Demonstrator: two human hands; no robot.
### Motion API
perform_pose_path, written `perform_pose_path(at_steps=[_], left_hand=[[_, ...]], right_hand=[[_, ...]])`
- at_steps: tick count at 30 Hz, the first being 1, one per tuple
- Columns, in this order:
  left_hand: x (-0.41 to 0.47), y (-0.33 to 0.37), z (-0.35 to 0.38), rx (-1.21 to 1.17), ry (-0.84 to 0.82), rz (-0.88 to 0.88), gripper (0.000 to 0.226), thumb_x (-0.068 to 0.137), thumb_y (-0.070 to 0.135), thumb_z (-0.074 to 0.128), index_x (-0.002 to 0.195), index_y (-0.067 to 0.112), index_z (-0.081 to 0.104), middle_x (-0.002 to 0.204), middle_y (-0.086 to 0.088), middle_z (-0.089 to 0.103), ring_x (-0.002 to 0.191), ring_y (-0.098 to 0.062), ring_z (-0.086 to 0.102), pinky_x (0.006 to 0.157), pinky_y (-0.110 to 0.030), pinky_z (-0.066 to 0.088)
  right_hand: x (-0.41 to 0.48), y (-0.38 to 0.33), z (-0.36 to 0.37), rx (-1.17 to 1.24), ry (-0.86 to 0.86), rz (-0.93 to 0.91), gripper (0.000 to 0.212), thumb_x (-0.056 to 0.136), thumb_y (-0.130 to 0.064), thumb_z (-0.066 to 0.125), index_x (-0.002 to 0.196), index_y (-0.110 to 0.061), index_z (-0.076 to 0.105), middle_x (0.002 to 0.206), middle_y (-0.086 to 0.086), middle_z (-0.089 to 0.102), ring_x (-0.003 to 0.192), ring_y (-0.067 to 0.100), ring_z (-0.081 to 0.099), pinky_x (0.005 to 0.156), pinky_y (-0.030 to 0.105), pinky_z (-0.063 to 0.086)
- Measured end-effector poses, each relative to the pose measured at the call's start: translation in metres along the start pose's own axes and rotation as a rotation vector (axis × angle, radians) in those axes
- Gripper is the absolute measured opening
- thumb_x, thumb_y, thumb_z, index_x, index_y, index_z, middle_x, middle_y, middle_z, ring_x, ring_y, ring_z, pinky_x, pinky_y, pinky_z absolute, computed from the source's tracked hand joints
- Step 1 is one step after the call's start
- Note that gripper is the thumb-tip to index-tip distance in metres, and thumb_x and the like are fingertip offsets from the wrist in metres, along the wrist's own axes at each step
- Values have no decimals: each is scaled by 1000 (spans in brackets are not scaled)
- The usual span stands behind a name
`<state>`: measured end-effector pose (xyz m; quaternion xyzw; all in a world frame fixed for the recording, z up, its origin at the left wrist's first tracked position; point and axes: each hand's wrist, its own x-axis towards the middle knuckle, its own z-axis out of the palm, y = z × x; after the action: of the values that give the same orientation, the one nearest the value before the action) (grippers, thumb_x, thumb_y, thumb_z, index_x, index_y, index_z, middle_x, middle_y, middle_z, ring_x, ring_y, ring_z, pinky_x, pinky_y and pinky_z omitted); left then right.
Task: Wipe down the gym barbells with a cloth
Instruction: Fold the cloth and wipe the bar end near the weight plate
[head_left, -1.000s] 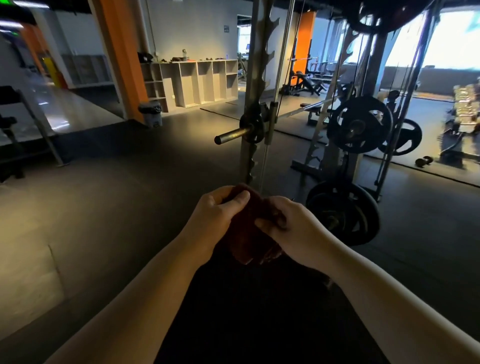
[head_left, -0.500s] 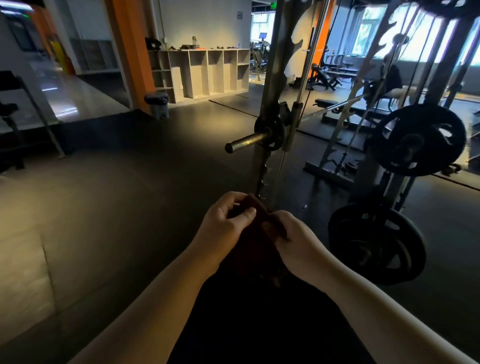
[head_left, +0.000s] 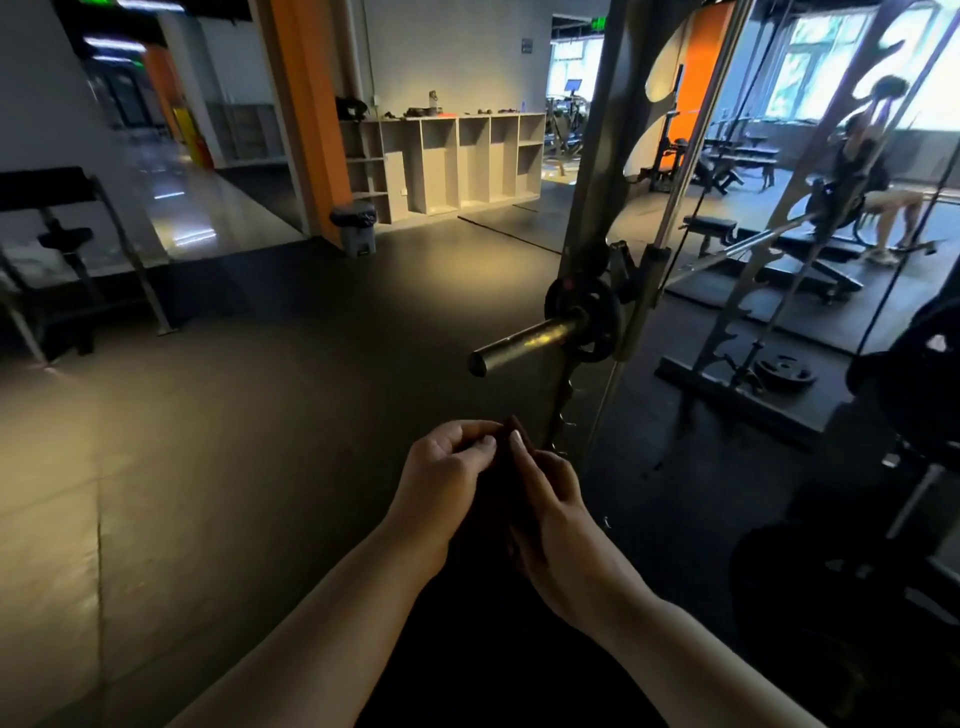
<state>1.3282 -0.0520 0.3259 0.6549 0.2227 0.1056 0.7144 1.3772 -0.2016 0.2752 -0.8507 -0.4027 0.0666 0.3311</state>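
A dark reddish-brown cloth (head_left: 497, 499) is bunched between both hands at lower centre. My left hand (head_left: 441, 483) pinches its top edge with thumb and fingers. My right hand (head_left: 550, 512) grips the cloth from the right side. Above and ahead, the steel sleeve of a barbell (head_left: 524, 344) sticks out to the left of a Smith machine upright (head_left: 597, 208), with a small black plate (head_left: 589, 317) on it. The bar's shaft (head_left: 753, 244) runs off to the right behind the frame. Neither hand touches the bar.
Large black weight plates (head_left: 914, 395) hang on pegs at the right edge. A small plate (head_left: 782, 371) lies on the machine's base. A grey bin (head_left: 356, 226) stands by an orange pillar (head_left: 306, 119). A person sits on a bench at far right. Dark rubber floor stretches left.
The view has come closer to the barbell sleeve. Both hands have folded the cloth narrower, and it is more hidden between them than before.
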Motion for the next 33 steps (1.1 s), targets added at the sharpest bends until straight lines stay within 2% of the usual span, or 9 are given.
perform_pose_path(at_steps=[5, 9, 13, 18, 20, 23, 27, 30, 33], left_hand=[[57, -14, -3, 104, -10, -15, 23, 105, 22, 50, 114, 26, 71, 105, 1, 75, 92, -9, 73, 78, -24, 57], [114, -23, -4, 257, 19, 34, 22, 106, 23, 49, 118, 28, 66, 104, 5, 72, 85, -5, 71, 67, -14, 54], [174, -26, -7, 422, 36, 160, 27, 106, 22, 49, 130, 26, 61, 122, 11, 60, 98, 3, 60, 69, -7, 47], [246, -30, -7, 514, 43, 292, 34, 106, 20, 47, 140, 22, 54, 141, 8, 49, 123, 0, 49, 92, -10, 43], [270, -32, -4, 558, 58, 313, 37, 107, 21, 45, 143, 23, 51, 149, 8, 44, 135, -2, 42, 104, -15, 36], [301, -38, 0, 614, 55, 330, 42, 104, 23, 48, 146, 24, 49, 153, 6, 43, 139, -3, 38, 109, -18, 33], [326, -50, 0, 635, 67, 294, 40, 106, 27, 43, 145, 23, 48, 150, 4, 47, 131, 5, 38, 100, -10, 39], [335, -55, 1, 678, 30, 298, 43, 107, 33, 37, 147, 22, 46, 155, 1, 41, 143, -8, 37, 116, -34, 41], [341, -54, 4, 693, -8, 267, 44, 107, 31, 38, 150, 24, 41, 159, 4, 33, 147, -12, 34, 116, -41, 42]], right_hand=[[60, 26, 6, 633, 62, 376, 29, 107, -23, 50, 131, -38, 54, 117, -2, 71, 96, 10, 72, 77, 25, 57], [122, 52, 10, 890, 144, 618, 15, 107, -22, 49, 115, -21, 60, 101, 23, 73, 74, 29, 67, 68, 40, 52], [182, 77, 13, 860, 312, 739, 14, 105, -23, 48, 112, -21, 60, 97, 17, 72, 73, 26, 62, 64, 38, 49], [250, 108, 7, 721, 460, 559, 20, 108, -23, 45, 126, -19, 55, 106, 7, 66, 77, 5, 64, 56, 15, 48], [271, 118, 6, 498, 503, 395, 37, 106, -11, 48, 139, -27, 50, 130, 4, 58, 102, -7, 61, 79, 13, 54], [299, 137, 16, 287, 347, 144, 60, 100, -8, 56, 150, -39, 45, 164, -4, 29, 154, 17, 22, 125, 43, 26], [318, 170, 30, -233, 6, -66, 71, 101, -48, 37, 164, -28, 13, 171, -8, 4, 155, 12, -20, 126, 44, -10], [333, 206, 16, -205, 154, -70, 61, 101, -39, 42, 159, -22, 29, 165, -5, 26, 156, 10, -5, 128, 48, 2], [359, 227, 0, -73, 366, 173, 54, 105, -41, 27, 152, -18, 42, 160, -3, 36, 156, 15, 7, 126, 55, 14]])
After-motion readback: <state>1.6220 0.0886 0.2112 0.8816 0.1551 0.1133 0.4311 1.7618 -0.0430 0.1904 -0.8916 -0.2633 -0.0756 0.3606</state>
